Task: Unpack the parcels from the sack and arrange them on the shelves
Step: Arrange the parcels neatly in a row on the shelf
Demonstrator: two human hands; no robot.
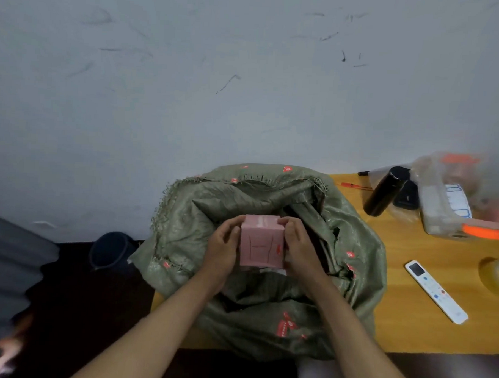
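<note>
- At nine o'clock of the view, a grey corrugated shape (7,264) was seen at the edge, with a dark round bin (110,250) just beside it on a dark floor; what the grey shape was could not be told.
- The left hand (221,249) was curled against the left side of a pink parcel (261,242), thumb on the front face.
- The parcel was held at the centre of the view, over the open mouth of a green woven sack (266,304); a mark like an "H" was drawn on its face.
- The right hand (298,251) was wrapped round the parcel's right side, so the box was gripped from both sides.
- The step was judged to be lifting the parcel out of the sack. It would be done well if the box were kept level, raised straight up past the frayed rim, and the loose cloth not dragged with it.
- No shelves were visible, so the placing spot could not be judged.
- The sack was set on a yellow wooden table (408,324) against a scuffed pale wall (190,86).
- At three o'clock, a white remote (437,291) lay apart from the sack.
- At two o'clock, a black flask (385,192) leaned beside a clear plastic bag (448,203) of goods, with orange items blurred.
</note>
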